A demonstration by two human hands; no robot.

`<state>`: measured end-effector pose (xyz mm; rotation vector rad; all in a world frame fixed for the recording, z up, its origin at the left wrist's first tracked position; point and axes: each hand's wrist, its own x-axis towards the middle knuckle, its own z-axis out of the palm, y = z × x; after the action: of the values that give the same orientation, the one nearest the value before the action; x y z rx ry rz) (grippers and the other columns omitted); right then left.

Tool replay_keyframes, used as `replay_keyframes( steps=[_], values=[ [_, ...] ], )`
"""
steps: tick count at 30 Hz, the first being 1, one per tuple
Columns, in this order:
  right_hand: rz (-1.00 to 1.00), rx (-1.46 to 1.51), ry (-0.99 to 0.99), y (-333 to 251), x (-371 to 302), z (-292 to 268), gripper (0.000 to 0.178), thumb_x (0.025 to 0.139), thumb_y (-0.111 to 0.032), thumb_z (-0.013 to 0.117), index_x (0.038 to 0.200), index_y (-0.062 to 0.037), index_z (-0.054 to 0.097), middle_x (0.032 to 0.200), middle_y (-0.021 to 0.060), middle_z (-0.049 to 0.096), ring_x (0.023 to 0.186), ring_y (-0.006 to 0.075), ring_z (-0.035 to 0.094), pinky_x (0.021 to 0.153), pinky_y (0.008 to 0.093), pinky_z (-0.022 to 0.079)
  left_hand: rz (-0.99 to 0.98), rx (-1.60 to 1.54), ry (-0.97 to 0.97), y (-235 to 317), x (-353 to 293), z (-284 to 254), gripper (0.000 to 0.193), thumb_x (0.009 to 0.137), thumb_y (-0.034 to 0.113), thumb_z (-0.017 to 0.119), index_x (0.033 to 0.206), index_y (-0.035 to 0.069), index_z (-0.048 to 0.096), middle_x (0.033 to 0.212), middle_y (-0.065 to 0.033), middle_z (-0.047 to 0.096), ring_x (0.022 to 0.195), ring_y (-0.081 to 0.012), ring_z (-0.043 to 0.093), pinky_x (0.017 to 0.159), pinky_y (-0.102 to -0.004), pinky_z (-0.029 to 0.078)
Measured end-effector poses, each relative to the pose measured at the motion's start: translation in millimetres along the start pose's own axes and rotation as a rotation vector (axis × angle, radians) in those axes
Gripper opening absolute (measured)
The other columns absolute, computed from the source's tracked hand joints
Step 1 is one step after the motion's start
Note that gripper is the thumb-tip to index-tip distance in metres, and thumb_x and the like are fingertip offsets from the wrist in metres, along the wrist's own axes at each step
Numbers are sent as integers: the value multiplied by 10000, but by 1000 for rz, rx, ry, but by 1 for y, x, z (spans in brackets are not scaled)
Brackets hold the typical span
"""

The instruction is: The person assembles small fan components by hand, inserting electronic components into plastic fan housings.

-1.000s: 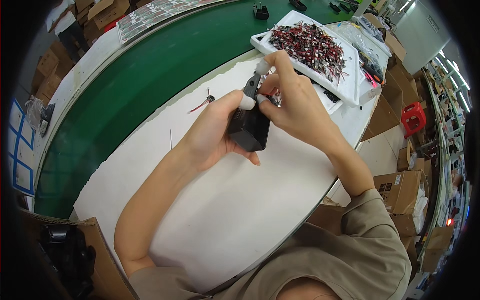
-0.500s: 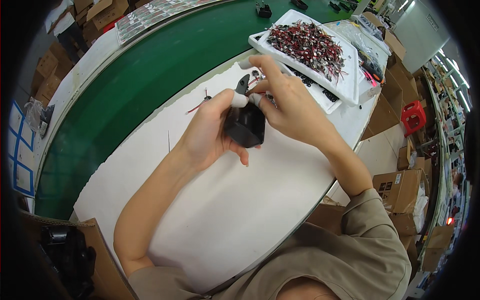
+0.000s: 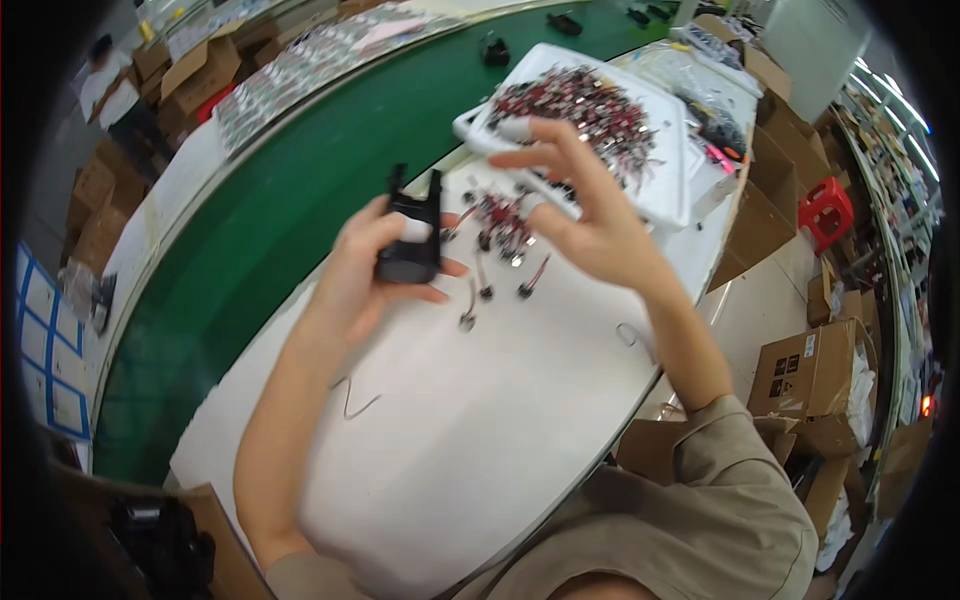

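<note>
A black plastic housing (image 3: 408, 262) with two prongs pointing away from me is held in my left hand (image 3: 350, 275), the thumb pressed across it. My right hand (image 3: 592, 215) is off to the right with its fingers apart and nothing between them. Light finger covers are on some fingertips of both hands. Between the hands, on the white work surface, lies a small pile of red-and-black wired components (image 3: 502, 222). Several single ones lie scattered around it, including one wired component (image 3: 467, 321) nearer to me.
A white foam tray (image 3: 673, 205) heaped with wired parts (image 3: 570, 105) stands beyond my right hand. The green conveyor belt (image 3: 290, 205) curves along the far left, carrying black parts (image 3: 494, 50). A cardboard box (image 3: 215, 530) of black pieces sits at lower left. Another person stands at far left.
My left hand has moved left with the housing. My right hand has come away from it and its fingers have spread. The pile of wired components now shows between them; the view has shifted.
</note>
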<state>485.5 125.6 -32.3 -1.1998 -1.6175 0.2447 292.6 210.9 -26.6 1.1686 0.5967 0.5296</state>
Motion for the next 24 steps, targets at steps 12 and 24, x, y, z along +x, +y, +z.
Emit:
replay_keyframes(
  steps=[12, 24],
  values=[
    [-86, 28, -162, 4, -21, 15, 268, 667, 7, 552, 925, -65, 551, 820, 49, 561, 789, 217, 521, 759, 350, 366, 78, 711, 745, -12, 234, -95, 334, 770, 260, 506, 776, -73, 531, 572, -99, 541, 406, -157, 519, 370, -272, 425],
    [-113, -78, -271, 12, -26, 21, 272, 693, -45, 569, 964, -48, 540, 863, 87, 549, 843, 240, 518, 794, 376, 374, 324, 1386, 315, 11, 78, -61, 398, 776, 252, 546, 1000, -75, 516, 858, -206, 538, 724, -324, 560, 707, -375, 441]
  ],
)
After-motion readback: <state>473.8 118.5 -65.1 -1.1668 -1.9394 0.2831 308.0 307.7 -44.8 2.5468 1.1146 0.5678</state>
